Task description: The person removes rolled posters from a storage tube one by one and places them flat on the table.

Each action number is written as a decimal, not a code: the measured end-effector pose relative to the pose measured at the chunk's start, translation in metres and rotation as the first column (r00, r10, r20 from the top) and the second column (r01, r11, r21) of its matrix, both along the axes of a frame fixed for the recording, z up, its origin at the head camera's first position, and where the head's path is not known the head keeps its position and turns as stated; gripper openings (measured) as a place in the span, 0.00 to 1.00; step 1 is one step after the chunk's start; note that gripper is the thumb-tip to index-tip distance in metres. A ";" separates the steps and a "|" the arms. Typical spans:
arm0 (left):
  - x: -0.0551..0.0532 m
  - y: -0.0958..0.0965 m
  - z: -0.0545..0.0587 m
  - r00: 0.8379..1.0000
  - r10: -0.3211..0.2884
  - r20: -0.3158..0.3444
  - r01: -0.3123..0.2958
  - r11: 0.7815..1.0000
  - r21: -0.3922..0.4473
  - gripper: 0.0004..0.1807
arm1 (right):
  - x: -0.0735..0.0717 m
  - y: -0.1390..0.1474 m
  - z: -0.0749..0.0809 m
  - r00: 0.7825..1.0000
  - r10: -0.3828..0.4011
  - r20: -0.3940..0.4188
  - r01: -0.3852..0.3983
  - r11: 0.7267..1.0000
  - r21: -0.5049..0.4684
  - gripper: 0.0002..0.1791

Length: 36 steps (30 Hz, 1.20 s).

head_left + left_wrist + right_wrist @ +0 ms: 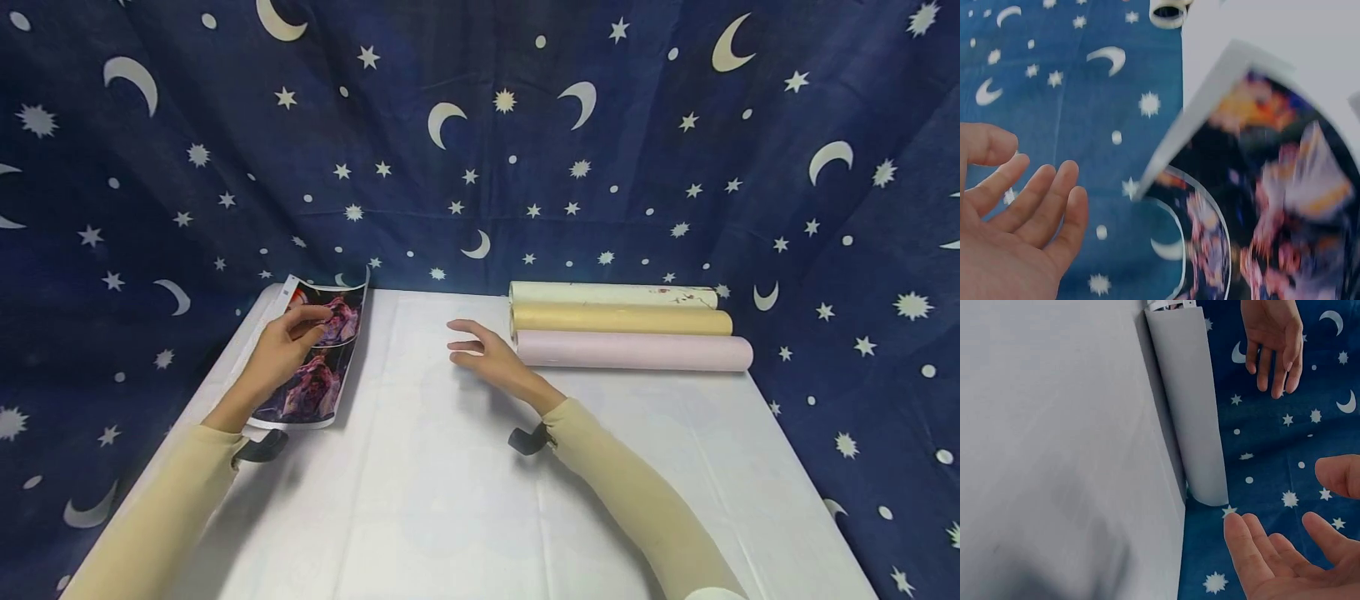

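Observation:
A printed sheet of paper (313, 387) with dark, colourful pictures and white margins lies at the table's far left, its far end curling up. In the head view my left hand (276, 354) overlaps this sheet. The left wrist view shows that hand (1022, 231) beside the curled paper (1272, 200), fingers loosely spread and holding nothing. My right hand (491, 358) hovers over the middle of the table, left of the rolls, with relaxed fingers and nothing in them. From the right wrist, the paper's white curled back (1188, 412) stands beyond my right fingers (1244, 550).
Three rolls lie side by side at the back right: a cream one (600, 294) with a small pattern, a yellow one (622, 319) and a pink one (633, 350). A dark blue cloth (480, 125) with moons and stars hangs behind the white table (435, 500).

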State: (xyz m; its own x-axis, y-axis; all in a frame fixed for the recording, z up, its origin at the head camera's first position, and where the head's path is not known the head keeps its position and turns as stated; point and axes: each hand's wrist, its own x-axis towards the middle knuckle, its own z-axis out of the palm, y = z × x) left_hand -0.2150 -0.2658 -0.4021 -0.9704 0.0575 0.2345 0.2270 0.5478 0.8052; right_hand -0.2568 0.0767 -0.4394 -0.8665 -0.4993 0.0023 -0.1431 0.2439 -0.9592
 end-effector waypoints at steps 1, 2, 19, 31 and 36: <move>0.001 0.005 0.000 1.000 -0.010 0.002 0.010 1.000 0.012 0.17 | 0.002 0.004 0.000 1.000 0.002 -0.006 -0.002 1.000 -0.001 0.30; 0.002 0.010 0.000 1.000 -0.016 0.003 0.016 1.000 0.015 0.17 | 0.004 0.009 0.001 1.000 0.006 -0.013 -0.006 1.000 0.000 0.30; 0.002 0.100 -0.016 0.988 -0.140 0.061 0.125 0.972 0.200 0.14 | 0.024 0.088 0.012 0.997 -0.020 -0.074 0.023 0.999 0.043 0.30; 0.012 0.150 -0.013 0.977 -0.196 0.083 0.174 0.960 0.221 0.16 | 0.029 0.125 0.018 0.987 -0.102 -0.120 0.109 0.993 0.052 0.30; -0.003 0.163 -0.029 0.977 -0.201 0.078 0.173 0.947 0.272 0.15 | 0.026 0.137 0.023 0.961 -0.163 -0.224 0.186 0.979 0.084 0.28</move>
State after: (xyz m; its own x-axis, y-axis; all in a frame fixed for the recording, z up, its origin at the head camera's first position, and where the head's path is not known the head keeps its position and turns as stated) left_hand -0.2178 -0.1032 -0.4309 -0.9678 0.1899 0.1650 0.2132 0.2703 0.9389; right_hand -0.2308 0.2141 -0.4161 -0.9248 -0.3474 0.1549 -0.2897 0.3794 -0.8787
